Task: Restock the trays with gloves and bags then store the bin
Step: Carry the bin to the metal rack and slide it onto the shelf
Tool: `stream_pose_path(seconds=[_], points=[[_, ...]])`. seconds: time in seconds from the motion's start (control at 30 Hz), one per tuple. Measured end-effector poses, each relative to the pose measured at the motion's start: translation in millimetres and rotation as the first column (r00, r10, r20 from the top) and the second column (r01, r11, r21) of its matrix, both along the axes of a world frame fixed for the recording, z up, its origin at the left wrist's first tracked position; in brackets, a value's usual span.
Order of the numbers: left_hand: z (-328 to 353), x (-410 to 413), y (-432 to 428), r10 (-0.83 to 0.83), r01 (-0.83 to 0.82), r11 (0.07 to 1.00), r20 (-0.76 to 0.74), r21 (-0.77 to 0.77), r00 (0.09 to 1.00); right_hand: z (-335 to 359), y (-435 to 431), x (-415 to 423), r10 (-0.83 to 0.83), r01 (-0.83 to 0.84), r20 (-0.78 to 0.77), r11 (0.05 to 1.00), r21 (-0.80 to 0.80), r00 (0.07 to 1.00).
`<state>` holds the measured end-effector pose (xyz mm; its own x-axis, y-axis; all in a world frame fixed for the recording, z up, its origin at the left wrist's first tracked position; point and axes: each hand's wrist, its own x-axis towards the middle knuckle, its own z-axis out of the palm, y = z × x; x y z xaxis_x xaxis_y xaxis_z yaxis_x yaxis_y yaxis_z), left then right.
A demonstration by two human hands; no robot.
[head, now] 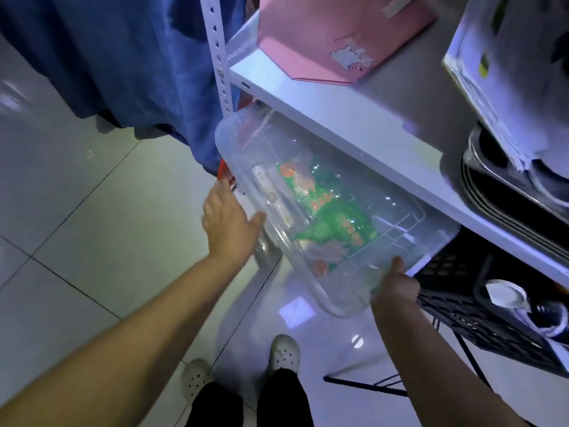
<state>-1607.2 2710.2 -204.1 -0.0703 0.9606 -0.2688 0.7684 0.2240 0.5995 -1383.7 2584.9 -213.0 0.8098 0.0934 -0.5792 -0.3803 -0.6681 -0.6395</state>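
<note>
A clear plastic bin (400, 211) sticks out from under a white shelf board (354, 118), tilted, its far end below the board. Inside lie a green printed packet (332, 217) and a long whitish packet (274, 198). My left hand (229, 220) lies flat against the bin's left side wall, fingers straight. My right hand (395, 291) grips the bin's near right corner, thumb on top of the rim and fingers hidden beneath.
A pink box (332, 35) sits on the shelf board, with a white carton (508, 72) and stacked dark pans (508, 192) to the right. A black crate (480, 303) stands on a wire stand below. Blue cloth (123, 57) hangs at left. Glossy tiled floor (92, 241) lies underfoot.
</note>
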Motion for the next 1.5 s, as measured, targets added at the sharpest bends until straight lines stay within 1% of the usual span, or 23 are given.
stream_pose_path(seconds=[0.07, 0.13, 0.17, 0.23, 0.3, 0.37, 0.43, 0.53, 0.57, 0.63, 0.67, 0.7, 0.73, 0.8, 0.87, 0.93, 1.0, 1.07, 1.13, 1.2, 1.3, 1.43, 1.5], points=[[4, 12, -34, 0.058, -0.014, 0.975, 0.193, -0.224, 0.979, 3, 0, -13, -0.007, 0.007, -0.029, 1.0, -0.011, 1.0], [5, 25, -62, 0.14, 0.036, 0.917, 0.406, -0.398, 0.903, 5, -3, -27, -0.068, 0.065, -0.059, 0.996, -0.055, 0.996], [5, 29, -72, 0.192, 0.053, 0.883, 0.462, -0.467, 0.866, 6, -5, -35, -0.115, 0.109, -0.073, 0.991, -0.077, 0.991], [4, 32, -83, 0.237, 0.064, 0.837, 0.466, -0.544, 0.853, 7, -9, -44, -0.182, 0.174, -0.101, 0.981, -0.083, 0.978], [3, 33, -81, 0.197, 0.065, 0.853, 0.436, -0.518, 0.878, 7, -11, -48, -0.181, 0.17, -0.132, 0.981, -0.092, 0.975], [8, 36, -72, 0.119, 0.101, 0.886, 0.433, -0.452, 0.894, 13, -10, -52, -0.136, 0.127, -0.147, 0.99, -0.064, 0.98], [15, 38, -57, 0.09, 0.121, 0.908, 0.469, -0.401, 0.878, 18, -5, -55, -0.168, 0.17, -0.184, 0.985, -0.006, 0.969], [19, 34, -31, 0.157, 0.114, 0.913, 0.596, -0.391, 0.788, 27, 17, -68, -0.165, 0.174, -0.248, 0.985, 0.015, 0.955], [17, 30, -25, 0.19, 0.087, 0.909, 0.591, -0.407, 0.784, 28, 25, -71, -0.193, 0.205, -0.275, 0.979, 0.014, 0.942], [11, 20, -21, 0.268, 0.028, 0.891, 0.575, -0.453, 0.773, 27, 44, -78, -0.27, 0.325, -0.4, 0.942, 0.077, 0.876], [8, 16, -22, 0.305, 0.012, 0.874, 0.57, -0.485, 0.763, 26, 51, -82, -0.265, 0.352, -0.464, 0.929, 0.111, 0.846], [4, 12, -25, 0.344, 0.002, 0.851, 0.559, -0.525, 0.755, 25, 57, -87, -0.216, 0.326, -0.508, 0.935, 0.138, 0.834], [2, 10, -27, 0.383, -0.01, 0.827, 0.55, -0.563, 0.742, 23, 58, -92, -0.13, 0.25, -0.54, 0.956, 0.154, 0.831], [-1, 6, -26, 0.453, -0.077, 0.819, 0.559, -0.569, 0.694, 19, 54, -99, 0.038, 0.085, -0.601, 0.981, 0.175, 0.798], [-4, 2, -19, 0.487, -0.153, 0.827, 0.553, -0.541, 0.676, 17, 50, -95, 0.117, -0.006, -0.578, 0.982, 0.19, 0.807], [-5, 2, -6, 0.496, -0.192, 0.841, 0.578, -0.506, 0.648, 14, 47, -79, 0.047, 0.048, -0.438, 0.978, 0.204, 0.898], [-3, 4, 7, 0.503, -0.212, 0.848, 0.61, -0.486, 0.612, 14, 48, -57, -0.058, 0.128, -0.29, 0.965, 0.229, 0.955], [-1, 7, 20, 0.531, -0.246, 0.836, 0.611, -0.49, 0.587, 15, 51, -39, -0.019, 0.059, -0.202, 0.979, 0.193, 0.979], [-3, 7, 34, 0.565, -0.301, 0.82, 0.604, -0.487, 0.562, 15, 55, -31, 0.049, -0.02, -0.199, 0.989, 0.144, 0.979], [-4, 6, 48, 0.581, -0.334, 0.812, 0.605, -0.479, 0.545, 13, 61, -33, 0.063, -0.03, -0.216, 0.988, 0.153, 0.974], [-4, 8, 67, 0.535, -0.319, 0.844, 0.645, -0.431, 0.545, 10, 75, -38, -0.032, 0.1, -0.257, 0.962, 0.256, 0.966], [-8, 18, 90, 0.531, -0.329, 0.846, 0.618, -0.419, 0.58, 10, 94, -29, -0.062, 0.184, -0.346, 0.925, 0.332, 0.936], [-8, 21, 95, 0.461, -0.277, 0.884, 0.606, -0.376, 0.649, 13, 99, -23, -0.027, 0.169, -0.372, 0.92, 0.354, 0.928]])
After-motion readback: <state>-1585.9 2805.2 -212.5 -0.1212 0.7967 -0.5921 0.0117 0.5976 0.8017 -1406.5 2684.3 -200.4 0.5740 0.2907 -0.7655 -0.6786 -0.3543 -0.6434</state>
